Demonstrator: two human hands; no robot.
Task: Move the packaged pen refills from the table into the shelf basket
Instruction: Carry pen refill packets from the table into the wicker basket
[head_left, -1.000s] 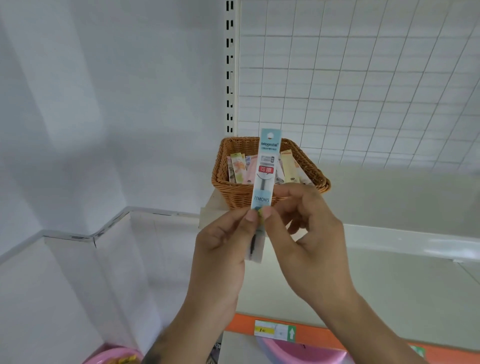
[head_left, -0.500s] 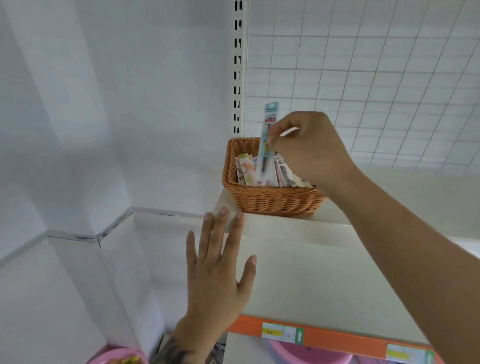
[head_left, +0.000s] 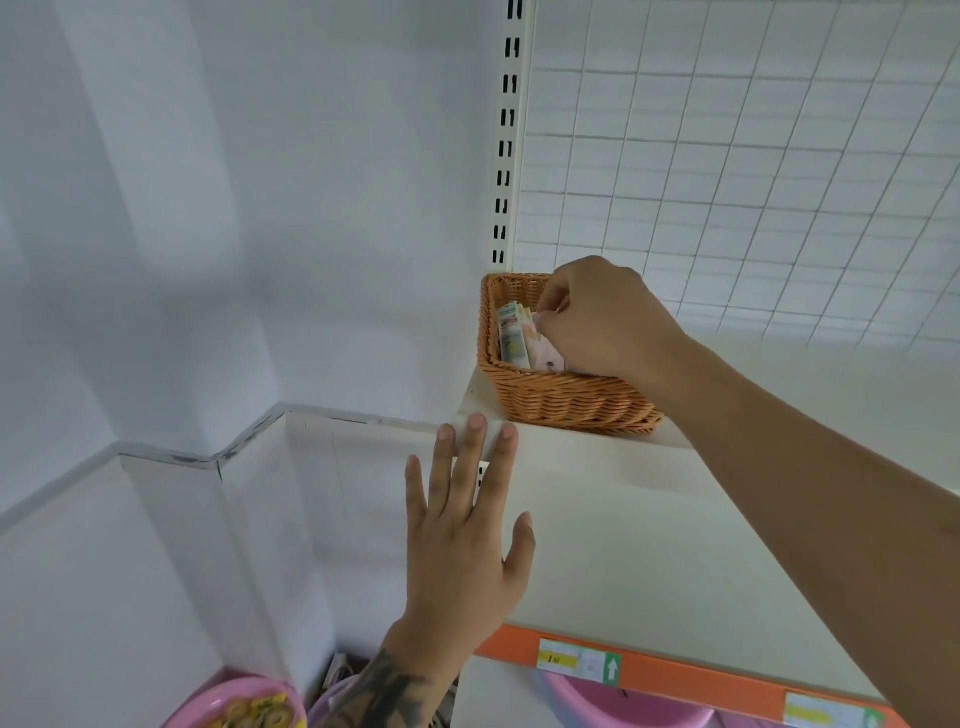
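Shelf (head_left: 649, 545): white, carries the basket at its back left corner.
Basket (head_left: 566, 402): wicker, already holds upright refill packs (head_left: 511, 338).
Right hand (head_left: 597, 317): curled down inside; whether it pinches a pack, cannot tell.
Left hand (head_left: 467, 540): spread flat, empty.
Advice: seat the pack upright beside the others, then let go.

The right hand (head_left: 602, 317), fingers curled down into the basket (head_left: 566, 402), hides w/e it pinches plus the packs under its palm, and print on the refill packs (head_left: 514, 338) left of it is too small to read.
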